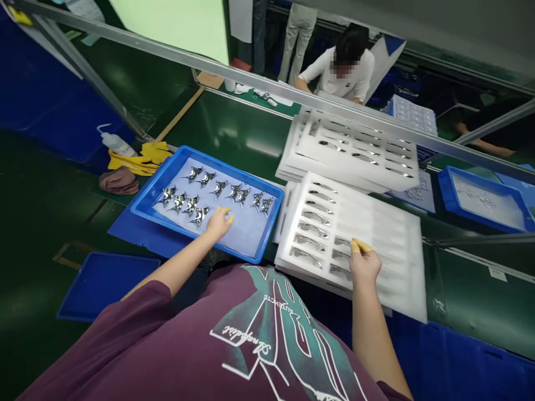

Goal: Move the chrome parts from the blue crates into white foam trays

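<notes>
The left hand (219, 225), open and empty, sits beside a dozen chrome pieces (199, 216) left in the blue tray (217, 161), while the right hand (365, 262), pinched, grip unclear, works the white foam tray (397, 267), half its slots filled!

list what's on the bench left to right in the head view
yellow cloth → blue plastic tray of chrome parts → white foam tray of curved chrome pieces → second blue plastic tray
</notes>
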The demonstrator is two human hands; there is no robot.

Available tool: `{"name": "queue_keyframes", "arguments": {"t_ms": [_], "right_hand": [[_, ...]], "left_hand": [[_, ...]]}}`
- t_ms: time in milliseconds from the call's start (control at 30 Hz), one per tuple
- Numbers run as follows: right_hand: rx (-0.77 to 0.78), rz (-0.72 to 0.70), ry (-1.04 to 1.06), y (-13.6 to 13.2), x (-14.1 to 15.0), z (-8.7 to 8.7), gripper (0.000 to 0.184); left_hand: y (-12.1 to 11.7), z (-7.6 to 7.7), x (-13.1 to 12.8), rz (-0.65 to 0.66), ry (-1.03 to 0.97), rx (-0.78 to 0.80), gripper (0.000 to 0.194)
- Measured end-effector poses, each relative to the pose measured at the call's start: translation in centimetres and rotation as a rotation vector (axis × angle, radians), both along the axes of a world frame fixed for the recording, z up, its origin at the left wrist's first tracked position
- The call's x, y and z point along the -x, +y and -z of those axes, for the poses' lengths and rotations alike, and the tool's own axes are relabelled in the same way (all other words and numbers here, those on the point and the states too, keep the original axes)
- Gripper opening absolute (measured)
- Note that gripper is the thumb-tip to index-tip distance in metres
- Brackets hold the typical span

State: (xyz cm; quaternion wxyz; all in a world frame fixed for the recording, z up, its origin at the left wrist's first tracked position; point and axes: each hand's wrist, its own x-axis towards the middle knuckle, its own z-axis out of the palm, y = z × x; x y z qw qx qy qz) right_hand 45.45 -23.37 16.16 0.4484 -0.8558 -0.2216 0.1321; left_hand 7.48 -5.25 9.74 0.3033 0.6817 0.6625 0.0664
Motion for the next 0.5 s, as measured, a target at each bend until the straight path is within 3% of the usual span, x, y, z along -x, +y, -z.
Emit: {"name": "queue_keyframes", "arguments": {"t_ms": [67, 200, 333, 500], "right_hand": [[-0.063, -0.104, -0.009, 1.7, 4.0, -0.4, 0.038], [-0.097, -0.435, -0.017, 5.1, 12.0, -0.9, 0.032], [-0.088, -0.702, 0.048, 6.5, 18.1, -0.1, 0.029], [0.046, -0.704, 0.253, 6.8, 22.4, 2.2, 0.033]], "left_hand": [[2.4, 1.0, 3.6, -0.069, 0.160, 0.087, 0.046], [5.6, 2.4, 7.1, 0.006, 0.276, 0.155, 0.047], [7.4, 3.4, 6.8, 0.160, 0.195, 0.177, 0.037], [7.7, 3.4, 5.5, 0.237, 0.070, 0.127, 0.031]]}}
